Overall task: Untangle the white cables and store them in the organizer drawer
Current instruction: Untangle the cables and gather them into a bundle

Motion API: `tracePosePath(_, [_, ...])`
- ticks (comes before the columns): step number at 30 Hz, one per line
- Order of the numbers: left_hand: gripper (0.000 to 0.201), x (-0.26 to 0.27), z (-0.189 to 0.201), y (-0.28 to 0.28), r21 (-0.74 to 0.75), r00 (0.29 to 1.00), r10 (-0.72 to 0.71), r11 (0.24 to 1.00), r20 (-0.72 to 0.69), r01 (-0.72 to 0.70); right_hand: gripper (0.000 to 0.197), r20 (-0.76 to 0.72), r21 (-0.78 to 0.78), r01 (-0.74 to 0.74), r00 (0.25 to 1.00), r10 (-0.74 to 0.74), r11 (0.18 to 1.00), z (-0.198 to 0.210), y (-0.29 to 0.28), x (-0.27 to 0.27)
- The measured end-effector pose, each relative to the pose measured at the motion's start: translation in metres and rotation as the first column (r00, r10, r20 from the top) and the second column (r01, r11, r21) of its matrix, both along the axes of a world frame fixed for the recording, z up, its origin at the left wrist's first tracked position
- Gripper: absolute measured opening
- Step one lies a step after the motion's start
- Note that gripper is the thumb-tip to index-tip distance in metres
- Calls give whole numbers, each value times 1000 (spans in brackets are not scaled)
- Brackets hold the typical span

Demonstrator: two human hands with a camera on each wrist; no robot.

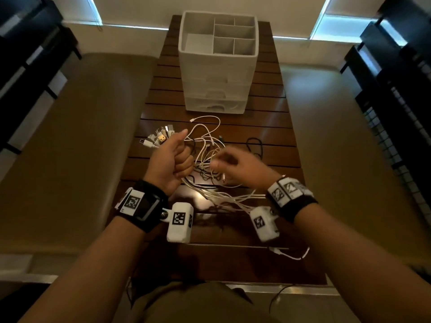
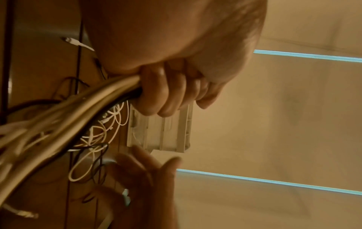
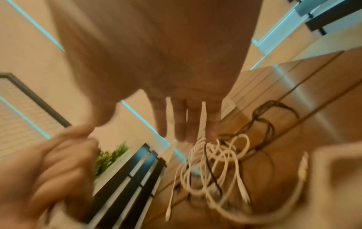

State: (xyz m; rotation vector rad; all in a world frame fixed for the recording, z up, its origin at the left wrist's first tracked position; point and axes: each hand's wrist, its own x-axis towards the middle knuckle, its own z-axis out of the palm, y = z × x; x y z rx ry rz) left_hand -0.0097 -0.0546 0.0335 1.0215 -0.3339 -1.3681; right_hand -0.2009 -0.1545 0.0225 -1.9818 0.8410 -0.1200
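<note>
My left hand (image 1: 171, 159) is a fist around a bundle of white cables (image 2: 68, 114), held above the table; their USB plugs (image 1: 158, 137) fan out past the thumb. The rest of the white cables (image 1: 206, 145) lie in a loose tangle on the wood, mixed with thin black ones. My right hand (image 1: 233, 164), blurred, is over the tangle with straight fingers (image 3: 188, 122) reaching down among the loops (image 3: 215, 162). The white organizer (image 1: 217, 66) stands behind the tangle, its three front drawers (image 1: 215, 106) closed and its divided top tray empty.
A coiled black cable (image 1: 255, 145) lies right of the tangle. One white cable end (image 1: 289, 254) rests near the front right of the slatted wooden table (image 1: 268, 127). Beige surfaces flank the narrow table, with dark furniture (image 1: 28, 66) beyond them.
</note>
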Motion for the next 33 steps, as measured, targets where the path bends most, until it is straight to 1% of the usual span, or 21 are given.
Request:
tracePosePath(1, [56,-1,-2,2,16,1000,-1,1000,5,1,44,28,-109,78,997,-76,991,1,-16,2])
tracePosePath(2, [56,-2,-4,4,29,1000,-2,1000,4,2,33,31,-240,142,990,-139,960,-1,-32,4])
tracePosePath(3, [55,-2,-6,6,39,1000,0,999,-3,1,24,-14,-346,161,984,-176,925,-6,-46,8])
tracePosePath(4, [55,-2,-8,7,44,1000,0,999,-7,0,23,-90,-415,121,981,-172,902,-10,-57,12])
tracePosePath(5, [55,-2,-9,7,48,1000,-4,999,-8,4,28,-181,-450,39,974,-135,892,-18,-65,17])
tracePosePath(7, [56,-4,-9,6,53,1000,-18,998,-5,18,34,-346,-448,-147,938,-20,882,-31,-72,25])
tracePosePath(8, [57,-4,-8,6,53,1000,-22,998,4,22,32,-391,-431,-198,920,15,880,-35,-71,28])
tracePosePath(10, [58,-5,-6,7,56,999,-20,998,25,19,20,-405,-427,-213,914,25,879,-40,-71,33])
tracePosePath(13, [58,-8,-4,7,64,999,-10,998,42,7,9,-276,-508,-97,960,-55,856,-31,-71,34])
tracePosePath(15, [58,-11,-4,6,76,999,-3,997,47,0,6,-113,-569,17,989,-99,822,-14,-70,31])
tracePosePath(17, [55,-14,-7,4,75,998,6,997,65,-11,3,106,-593,177,984,-142,786,6,-67,27])
tracePosePath(19, [51,-17,-11,2,83,993,25,996,113,-34,1,297,-562,323,938,-179,762,23,-59,22])
tracePosePath(20, [48,-18,-13,0,85,990,37,995,138,-49,2,352,-544,363,917,-186,757,28,-53,20])
tracePosePath(22, [44,-21,-11,-2,63,984,51,996,170,-62,2,429,-514,407,884,-185,755,36,-41,14])
tracePosePath(24, [41,-25,-6,-5,29,977,48,998,206,-55,2,518,-463,464,833,-194,755,45,-32,9])
tracePosePath(26, [41,-32,1,-7,10,962,35,999,273,-39,2,585,-363,520,773,-245,773,55,-27,7])
tracePosePath(27, [40,-36,3,-8,4,953,23,1000,302,-25,2,590,-320,533,759,-276,783,60,-26,7])
tracePosePath(29, [43,-43,6,-10,9,942,-33,999,335,32,3,582,-272,540,751,-311,796,68,-23,7])
tracePosePath(30, [46,-46,6,-11,24,936,-82,997,342,78,5,600,-266,558,734,-318,786,71,-22,7])
tracePosePath(32, [52,-51,6,-14,68,926,-187,982,328,174,11,673,-228,617,659,-337,753,78,-18,6])
tracePosePath(33, [55,-52,7,-15,81,929,-213,977,303,198,13,701,-188,635,621,-351,750,80,-16,7])
